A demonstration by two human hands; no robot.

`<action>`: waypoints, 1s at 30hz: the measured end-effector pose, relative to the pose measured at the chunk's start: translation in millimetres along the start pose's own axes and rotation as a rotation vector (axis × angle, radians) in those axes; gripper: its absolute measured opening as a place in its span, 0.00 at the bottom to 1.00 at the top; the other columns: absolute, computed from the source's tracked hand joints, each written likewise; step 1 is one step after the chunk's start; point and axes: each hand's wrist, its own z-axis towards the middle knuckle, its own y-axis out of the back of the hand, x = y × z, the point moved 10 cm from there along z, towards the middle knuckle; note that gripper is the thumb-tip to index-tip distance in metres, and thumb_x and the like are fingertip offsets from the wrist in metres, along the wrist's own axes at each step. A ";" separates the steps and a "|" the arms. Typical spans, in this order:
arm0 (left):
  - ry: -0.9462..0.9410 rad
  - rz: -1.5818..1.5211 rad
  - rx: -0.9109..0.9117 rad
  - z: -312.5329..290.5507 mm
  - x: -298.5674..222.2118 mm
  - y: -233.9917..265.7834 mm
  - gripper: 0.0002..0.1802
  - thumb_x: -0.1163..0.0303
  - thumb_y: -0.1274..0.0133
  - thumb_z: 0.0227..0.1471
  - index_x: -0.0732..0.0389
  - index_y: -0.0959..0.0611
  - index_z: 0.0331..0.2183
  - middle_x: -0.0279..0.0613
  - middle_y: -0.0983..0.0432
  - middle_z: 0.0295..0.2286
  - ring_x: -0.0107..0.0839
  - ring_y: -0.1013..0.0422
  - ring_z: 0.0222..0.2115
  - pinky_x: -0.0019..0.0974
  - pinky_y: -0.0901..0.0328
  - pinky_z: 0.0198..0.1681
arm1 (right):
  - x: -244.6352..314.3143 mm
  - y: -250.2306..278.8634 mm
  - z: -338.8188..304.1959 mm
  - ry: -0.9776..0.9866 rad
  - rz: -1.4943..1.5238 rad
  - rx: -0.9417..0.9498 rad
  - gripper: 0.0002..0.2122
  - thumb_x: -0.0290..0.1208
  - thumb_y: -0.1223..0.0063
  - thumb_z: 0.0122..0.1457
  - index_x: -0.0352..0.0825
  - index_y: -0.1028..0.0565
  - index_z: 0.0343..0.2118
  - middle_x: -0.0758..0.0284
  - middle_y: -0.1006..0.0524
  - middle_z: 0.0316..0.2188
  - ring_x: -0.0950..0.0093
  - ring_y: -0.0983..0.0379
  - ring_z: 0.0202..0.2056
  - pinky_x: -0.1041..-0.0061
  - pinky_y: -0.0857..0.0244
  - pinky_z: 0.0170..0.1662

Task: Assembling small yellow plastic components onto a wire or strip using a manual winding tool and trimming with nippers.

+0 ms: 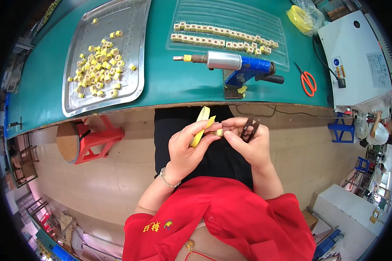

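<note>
Over my lap, just off the table's front edge, my left hand (185,145) is closed round a yellow tape roll (200,126). Its fingertips also pinch a small yellow transformer coil (219,132). A loose strip of the tape sticks up beside the fingers. My right hand (253,145) is closed too, with dark brown tweezers (250,129) tucked in its fingers. The right thumb and forefinger come up close to the coil; whether they touch it I cannot tell.
A metal tray (143,65) carries many yellow coils. A clear plastic tray (231,13) holds rows of them. Between trays and me stands a blue-and-silver winding tool (224,61), a coil on its shaft. Orange-handled scissors (308,83) and a white machine (357,61) lie right; a red stool (96,141) stands left.
</note>
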 end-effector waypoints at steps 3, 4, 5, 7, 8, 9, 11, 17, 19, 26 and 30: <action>-0.080 0.104 0.010 3.1 -12.6 -2.2 0.21 0.84 0.43 0.41 0.66 0.28 0.41 0.47 0.22 0.32 0.33 0.25 0.34 0.31 0.31 0.37 | 32.4 0.1 -2.8 0.260 -0.292 -0.030 0.09 0.12 0.47 0.45 0.25 0.25 0.32 0.66 0.24 0.27 0.88 0.37 0.20 0.89 0.46 0.20; -0.134 0.182 0.014 3.6 -19.1 -3.5 0.22 0.84 0.43 0.41 0.66 0.28 0.42 0.46 0.22 0.31 0.34 0.25 0.33 0.30 0.30 0.36 | 47.9 -6.9 -6.9 0.406 -0.458 -0.009 0.09 0.12 0.46 0.44 0.26 0.25 0.31 0.66 0.25 0.26 0.89 0.38 0.19 0.88 0.47 0.20; -0.134 0.180 0.015 5.2 -20.2 -4.6 0.22 0.84 0.43 0.41 0.66 0.28 0.42 0.46 0.22 0.31 0.34 0.25 0.33 0.30 0.30 0.36 | 53.7 -10.3 -8.2 0.438 -0.507 -0.020 0.07 0.12 0.45 0.43 0.27 0.25 0.28 0.67 0.25 0.26 0.89 0.39 0.18 0.87 0.48 0.18; -0.232 0.272 -0.039 5.3 -31.1 -4.0 0.20 0.82 0.41 0.39 0.65 0.25 0.39 0.43 0.22 0.30 0.33 0.24 0.30 0.29 0.30 0.33 | 60.3 -15.7 -9.4 0.491 -0.571 -0.011 0.07 0.13 0.45 0.43 0.28 0.25 0.27 0.66 0.25 0.25 0.87 0.37 0.18 0.87 0.47 0.18; -0.232 0.271 -0.039 5.4 -30.5 -4.1 0.20 0.82 0.41 0.39 0.65 0.25 0.39 0.43 0.22 0.30 0.33 0.24 0.30 0.29 0.30 0.33 | 64.6 -19.9 -10.9 0.546 -0.634 0.000 0.08 0.13 0.45 0.42 0.28 0.25 0.27 0.66 0.25 0.25 0.85 0.36 0.18 0.86 0.45 0.18; -0.275 0.314 -0.021 3.9 -33.1 -6.8 0.20 0.82 0.42 0.39 0.66 0.25 0.40 0.43 0.22 0.30 0.34 0.25 0.30 0.30 0.30 0.33 | 64.0 -19.7 -9.7 0.546 -0.634 0.000 0.08 0.13 0.45 0.42 0.28 0.25 0.27 0.66 0.25 0.25 0.85 0.36 0.18 0.86 0.45 0.18; -0.317 0.355 -0.004 2.0 -34.4 -9.2 0.20 0.83 0.42 0.39 0.67 0.25 0.40 0.44 0.23 0.30 0.35 0.25 0.30 0.30 0.30 0.33 | 69.2 -24.6 -12.7 0.647 -0.701 0.007 0.08 0.13 0.44 0.40 0.29 0.26 0.26 0.65 0.26 0.24 0.78 0.32 0.19 0.84 0.41 0.19; -0.414 0.447 0.057 -2.7 -41.7 -14.5 0.23 0.87 0.45 0.38 0.68 0.25 0.41 0.45 0.24 0.31 0.38 0.26 0.30 0.31 0.30 0.33 | 67.6 -34.4 -12.4 0.643 -0.892 0.129 0.12 0.14 0.46 0.34 0.30 0.29 0.27 0.65 0.27 0.24 0.69 0.28 0.23 0.75 0.34 0.23; -0.400 0.441 0.094 -2.4 -41.6 -16.8 0.23 0.87 0.45 0.37 0.68 0.25 0.41 0.45 0.24 0.30 0.37 0.26 0.30 0.32 0.30 0.33 | 68.3 -37.7 -12.6 0.644 -0.943 0.152 0.13 0.14 0.47 0.32 0.31 0.29 0.27 0.65 0.27 0.24 0.69 0.29 0.23 0.75 0.34 0.23; -0.236 0.301 0.055 0.8 -26.2 -13.3 0.23 0.84 0.43 0.39 0.66 0.26 0.42 0.44 0.22 0.30 0.36 0.25 0.30 0.31 0.30 0.33 | 64.9 -36.9 -14.4 0.662 -0.864 0.148 0.14 0.14 0.46 0.31 0.31 0.30 0.26 0.67 0.29 0.22 0.72 0.30 0.20 0.77 0.36 0.20; -0.052 0.104 -0.021 -2.7 -9.0 -7.3 0.21 0.81 0.42 0.40 0.65 0.26 0.41 0.44 0.22 0.30 0.34 0.24 0.31 0.29 0.31 0.33 | 67.5 -29.8 -14.7 0.652 -0.728 0.056 0.11 0.13 0.45 0.35 0.31 0.30 0.25 0.66 0.27 0.22 0.76 0.32 0.18 0.81 0.38 0.20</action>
